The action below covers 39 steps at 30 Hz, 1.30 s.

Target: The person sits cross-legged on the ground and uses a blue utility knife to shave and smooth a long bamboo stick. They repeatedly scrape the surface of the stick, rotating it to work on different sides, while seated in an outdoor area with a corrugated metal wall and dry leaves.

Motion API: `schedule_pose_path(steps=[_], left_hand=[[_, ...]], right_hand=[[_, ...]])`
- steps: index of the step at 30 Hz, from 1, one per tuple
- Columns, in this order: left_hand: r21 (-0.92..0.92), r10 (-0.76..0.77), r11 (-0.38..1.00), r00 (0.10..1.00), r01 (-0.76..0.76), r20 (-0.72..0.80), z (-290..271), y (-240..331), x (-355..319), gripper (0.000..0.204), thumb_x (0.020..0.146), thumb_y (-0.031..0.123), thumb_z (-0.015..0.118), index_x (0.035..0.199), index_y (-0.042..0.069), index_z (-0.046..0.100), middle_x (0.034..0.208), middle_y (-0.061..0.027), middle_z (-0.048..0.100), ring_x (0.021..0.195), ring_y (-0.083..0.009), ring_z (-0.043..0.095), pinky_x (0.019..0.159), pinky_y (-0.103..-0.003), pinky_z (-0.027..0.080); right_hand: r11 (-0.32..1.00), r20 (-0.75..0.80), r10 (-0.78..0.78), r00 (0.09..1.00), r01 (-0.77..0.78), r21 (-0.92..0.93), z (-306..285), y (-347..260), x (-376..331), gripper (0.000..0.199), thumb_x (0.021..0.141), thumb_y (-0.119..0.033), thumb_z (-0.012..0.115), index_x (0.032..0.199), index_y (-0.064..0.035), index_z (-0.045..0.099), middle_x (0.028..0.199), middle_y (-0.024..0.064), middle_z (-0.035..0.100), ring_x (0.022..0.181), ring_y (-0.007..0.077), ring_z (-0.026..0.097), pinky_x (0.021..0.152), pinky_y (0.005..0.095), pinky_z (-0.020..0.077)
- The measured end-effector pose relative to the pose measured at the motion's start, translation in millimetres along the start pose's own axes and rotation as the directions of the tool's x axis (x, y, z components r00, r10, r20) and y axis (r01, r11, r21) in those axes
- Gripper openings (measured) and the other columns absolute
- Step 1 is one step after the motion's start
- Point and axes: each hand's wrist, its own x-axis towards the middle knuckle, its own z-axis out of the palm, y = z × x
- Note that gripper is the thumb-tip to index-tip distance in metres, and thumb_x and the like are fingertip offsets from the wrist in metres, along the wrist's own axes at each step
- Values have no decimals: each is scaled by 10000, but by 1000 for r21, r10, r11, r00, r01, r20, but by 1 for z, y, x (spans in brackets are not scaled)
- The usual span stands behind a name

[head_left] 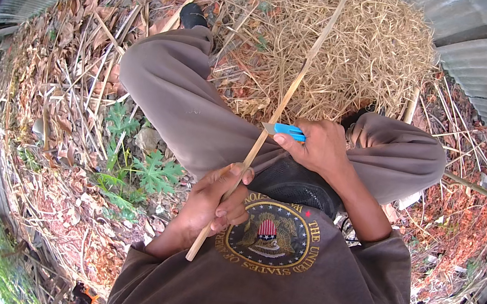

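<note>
A long, thin strip of pale wood or bamboo (294, 87) slants across my lap, from near my chest up to the far edge of the view. My left hand (220, 199) is wrapped round its lower part, and a short end sticks out below the fist. In my right hand (322, 145) is a utility knife (290, 132) with a blue handle. Its blade lies against the strip, a little beyond the left hand. The right fingers under the handle are partly hidden.
My bent legs (182, 99) in grey-brown trousers lie to both sides of the strip. Beyond is a heap of dry straw or shavings (373, 39). Dry leaves (44, 97) and sticks cover the ground. Green plants (156, 170) grow at left. Corrugated sheets (483, 62) stand around.
</note>
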Motion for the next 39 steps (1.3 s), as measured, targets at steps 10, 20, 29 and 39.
schedule_pose_path(steps=[10, 20, 29, 39], left_hand=[[151, 32, 988, 999, -25, -43, 12, 0, 9, 281, 1051, 317, 329, 963, 75, 439, 453, 43, 285, 297, -77, 250, 374, -227, 218], [224, 36, 974, 999, -33, -12, 1, -18, 15, 281, 1054, 323, 312, 957, 85, 424, 490, 32, 298, 328, -83, 270, 408, -234, 245], [238, 43, 970, 999, -42, 3, -5, -14, 14, 281, 1052, 329, 321, 948, 92, 430, 485, 31, 299, 328, -80, 262, 410, -233, 252], [154, 22, 988, 999, -18, -24, -3, -10, 11, 251, 1046, 300, 355, 936, 91, 441, 473, 40, 287, 319, -77, 243, 403, -232, 237]], right_hand=[[963, -83, 63, 995, -83, -258, 0, 51, 37, 712, 783, -775, 471, 684, -103, 683, 532, 135, 590, 542, 335, 633, 511, 454, 490], [930, -142, 101, 985, -144, -339, -7, 107, 72, 675, 807, -734, 480, 718, -88, 655, 530, 134, 573, 577, 360, 618, 553, 478, 481], [921, -24, 316, 948, -300, 249, 34, 121, 61, 718, 876, -739, 360, 592, -98, 513, 461, 64, 476, 420, 232, 499, 436, 354, 392], [910, -210, 238, 948, -293, -293, 5, 85, 49, 661, 883, -657, 447, 727, -62, 689, 621, 188, 626, 647, 369, 645, 607, 453, 504]])
